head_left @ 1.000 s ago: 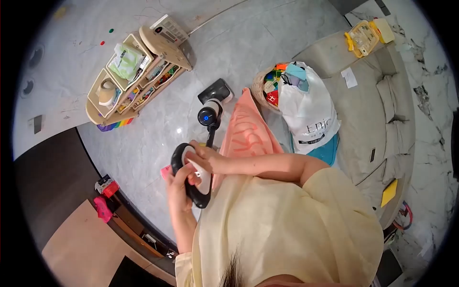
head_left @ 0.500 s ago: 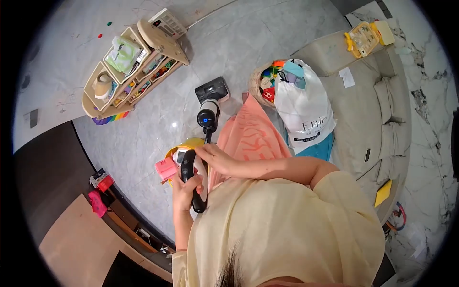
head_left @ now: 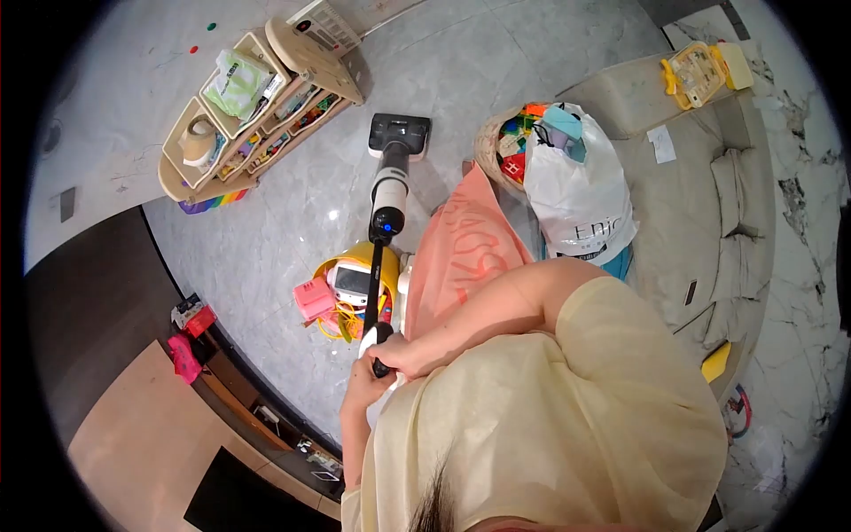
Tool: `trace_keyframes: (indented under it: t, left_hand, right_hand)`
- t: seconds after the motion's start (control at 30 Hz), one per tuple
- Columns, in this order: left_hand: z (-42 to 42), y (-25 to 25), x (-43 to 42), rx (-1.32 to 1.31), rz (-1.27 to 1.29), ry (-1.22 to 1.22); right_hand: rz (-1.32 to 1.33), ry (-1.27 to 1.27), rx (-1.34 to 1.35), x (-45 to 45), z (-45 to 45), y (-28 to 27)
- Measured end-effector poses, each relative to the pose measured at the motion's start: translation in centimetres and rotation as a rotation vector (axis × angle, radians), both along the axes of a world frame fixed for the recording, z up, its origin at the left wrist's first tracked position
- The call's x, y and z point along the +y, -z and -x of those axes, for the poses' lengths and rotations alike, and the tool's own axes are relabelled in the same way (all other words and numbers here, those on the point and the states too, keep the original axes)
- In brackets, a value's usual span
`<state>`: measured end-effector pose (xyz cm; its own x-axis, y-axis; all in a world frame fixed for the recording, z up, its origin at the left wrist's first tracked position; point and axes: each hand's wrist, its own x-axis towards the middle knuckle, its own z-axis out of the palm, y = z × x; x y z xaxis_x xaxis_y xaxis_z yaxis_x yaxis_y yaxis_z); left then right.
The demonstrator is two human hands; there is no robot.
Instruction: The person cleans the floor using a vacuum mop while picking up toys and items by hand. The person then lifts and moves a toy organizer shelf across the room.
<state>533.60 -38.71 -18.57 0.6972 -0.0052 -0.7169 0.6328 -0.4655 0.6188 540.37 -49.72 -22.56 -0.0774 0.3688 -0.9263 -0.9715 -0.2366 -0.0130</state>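
A stick floor cleaner [head_left: 390, 191] stretches away from me, its black floor head [head_left: 399, 135] on the grey tiles and its thin black pole running back to my body. My left hand [head_left: 362, 383] is closed around the handle [head_left: 382, 341] from the left. From the right, my right hand [head_left: 396, 355] is closed on the same handle, close against the left one. Some fingers of both hands are hidden. Beside the pole stands a yellow bucket [head_left: 388, 259] holding a white toy with a screen [head_left: 352, 280] and a pink box-shaped toy [head_left: 314, 300].
A pink cloth [head_left: 465, 244] drapes to the right of the pole. Behind it are a woven basket of toy blocks [head_left: 490, 146] and a white plastic bag [head_left: 576, 186]. A toy shelf [head_left: 217, 191] stands at the left, a beige sofa [head_left: 674, 204] at the right.
The cleaner's floor head has moved away from me and straightened, and its body leans lower. Both hands have drawn together on the handle nearer my body. More of the bucket shows.
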Motion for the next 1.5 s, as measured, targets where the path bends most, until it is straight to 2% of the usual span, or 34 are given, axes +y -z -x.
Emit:
trace_keyframes:
  t: [0.03, 0.1, 0.17, 0.2, 0.27, 0.3, 0.37, 0.4, 0.43, 0.5, 0.53, 0.57, 0.63, 0.77, 0.83, 0.9, 1.03, 1.13, 1.23, 1.33, 1.37, 1.4, 1.43, 1.5]
  left_hand:
    - [-1.2, -0.4, -0.2, -0.067, -0.040, 0.089]
    - [-2.2, -0.5, -0.6, 0.002, -0.067, 0.000]
    - [-1.7, 0.9, -1.6, -0.059, -0.004, -0.190]
    - [-2.1, 0.9, -2.7, -0.067, 0.003, -0.194]
    - [-3.5, 0.6, -5.6, 0.049, 0.132, -0.614]
    - [-3.9, 1.2, -6.7, 0.048, 0.137, -0.619]
    - [-5.0, 3.0, -8.0, -0.256, 0.108, -0.810]
    - [-5.7, 3.5, -7.7, -0.286, 0.088, -0.673]
    - [-6.3, 4.0, -7.7, -0.292, 0.099, -0.675]
    - [-8.7, 2.4, -8.6, -0.127, 0.206, -0.771]
    - [-10.2, 0.9, -9.1, -0.047, 0.168, -0.749]
    - [-10.3, 1.9, -8.9, -0.048, 0.174, -0.751]
    - [-10.0, 4.4, -8.4, -0.124, 0.221, -0.783]
    - [-12.2, 6.2, -8.7, -0.154, 0.278, -0.756]
    - [-13.8, 7.9, -9.2, -0.187, 0.282, -0.721]
    - [-15.8, 10.5, -9.7, -0.221, 0.263, -0.704]
    - [-21.0, 14.7, -11.2, -0.206, 0.405, -0.685]
    - [-23.8, 16.9, -12.1, -0.221, 0.434, -0.640]
    - [-24.5, 17.9, -12.8, -0.276, 0.407, -0.626]
    - [-21.8, 15.9, -12.7, -0.222, 0.489, -0.629]
    - [-20.3, 15.1, -12.6, -0.241, 0.348, -0.592]
    - [-19.1, 12.7, -12.8, -0.183, 0.398, -0.608]
    - [-17.5, 12.3, -12.5, -0.181, 0.435, -0.619]
    - [-15.8, 7.6, -11.6, 0.015, 0.418, -0.532]
  right_hand:
    - [-0.112, 0.033, 0.025, -1.2, -0.8, -0.4]
    - [0.016, -0.148, 0.033, -2.6, -5.5, -4.1]
    - [0.093, -0.130, 0.013, -3.1, -5.6, -3.8]
    - [-0.032, 0.007, -0.147, -3.2, -4.1, -1.7]
    - [-0.189, 0.223, -0.538, -3.6, -3.2, -0.5]
    - [-0.186, 0.217, -0.540, -4.2, -4.1, -1.0]
    - [-0.276, 0.371, -0.834, -5.0, -6.3, -1.6]
    - [-0.149, 0.352, -0.905, -4.7, -6.3, -0.8]
    - [-0.143, 0.347, -0.916, -4.7, -6.8, -0.3]
    - [-0.068, 0.166, -0.751, -5.1, -7.8, 0.8]
    - [-0.074, 0.115, -0.806, -5.7, -8.9, 0.1]
    - [-0.070, 0.111, -0.809, -5.7, -9.7, 0.4]
    - [-0.103, -0.063, -0.865, -5.8, -11.0, 1.3]
    - [-0.046, -0.107, -0.883, -5.5, -12.7, 4.5]
    - [-0.022, -0.062, -0.991, -5.3, -13.5, 7.9]
    - [-0.056, -0.132, -0.925, -6.4, -16.4, 8.7]
    - [-0.032, -0.185, -0.914, -8.2, -21.8, 10.3]
    - [0.040, -0.094, -0.941, -8.9, -23.9, 12.3]
    - [-0.003, 0.012, -1.024, -9.8, -24.0, 10.8]
    - [0.057, -0.038, -1.026, -10.1, -21.3, 10.4]
    - [0.070, -0.081, -1.044, -10.2, -20.1, 9.7]
    - [0.078, -0.049, -1.076, -10.2, -18.6, 9.0]
    - [0.084, -0.018, -1.109, -10.2, -16.8, 8.4]
    - [0.095, 0.033, -1.116, -10.1, -13.4, 7.2]
